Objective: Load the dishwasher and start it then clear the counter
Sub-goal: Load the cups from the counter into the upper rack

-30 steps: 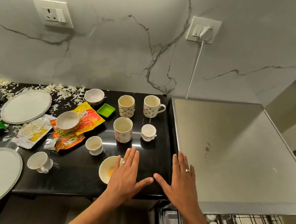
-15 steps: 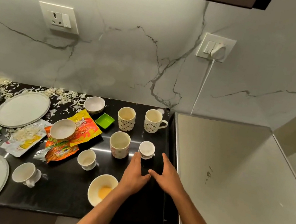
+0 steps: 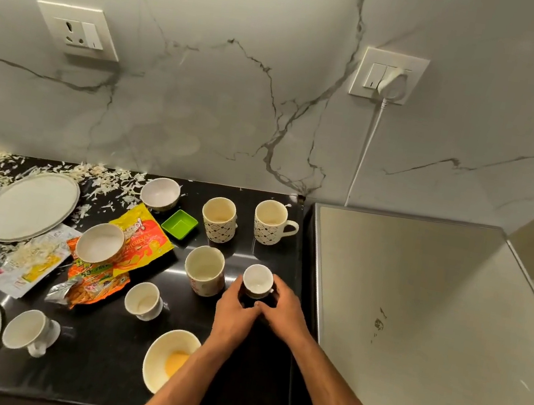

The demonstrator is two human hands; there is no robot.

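Home kitchen. Black stone bench (image 3: 100,382) against marble-veined backsplash (image 3: 219,119), two wall sockets (image 3: 78,31), one with plug and cord (image 3: 393,82). Used mugs (image 3: 271,222), bowls (image 3: 160,193), plates (image 3: 29,206), snack wrappers (image 3: 145,243), food scraps. Steel appliance top (image 3: 413,328) on the right.

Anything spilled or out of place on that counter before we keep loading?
Yes. Pale shreds are scattered along the back of the black counter, some spilling onto the opened snack wrappers lying among the dishes. A small white bowl sits on top of those wrappers. The bowl at the front holds yellow residue.
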